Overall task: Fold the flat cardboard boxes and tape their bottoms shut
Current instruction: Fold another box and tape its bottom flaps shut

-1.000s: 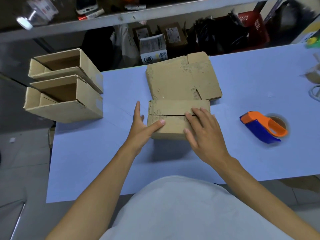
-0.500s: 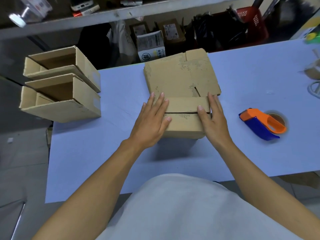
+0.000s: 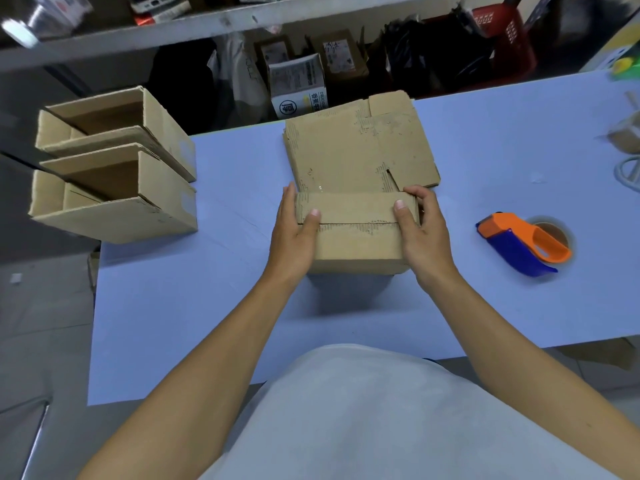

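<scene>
The folded box (image 3: pixel 356 233) sits on the blue table (image 3: pixel 207 306), clamped between my left hand (image 3: pixel 294 230) and right hand (image 3: pixel 420 233), thumbs pressing its closed flaps; flat cardboard (image 3: pixel 360 147) lies behind, the tape dispenser (image 3: pixel 519 242) to my right.

— What's the room like from where I'm sitting? I'm looking down on a pale blue table (image 3: pixel 519 161), matte, evenly lit, soft shadows only.

— And behind it?

— I've got a grey metal shelf (image 3: pixel 214 22) running across the top edge, blurred clutter on it. Underneath it's dim: small labelled cartons (image 3: pixel 298 84), dark bags (image 3: pixel 426 57), and a red plastic basket (image 3: pixel 498 39) off to the right.

— Floor?

— I see grey floor tiles (image 3: pixel 41 306) on the left, a bit scuffed, with a metal frame (image 3: pixel 31 441) poking in at the bottom corner. No window that I can make out.
</scene>
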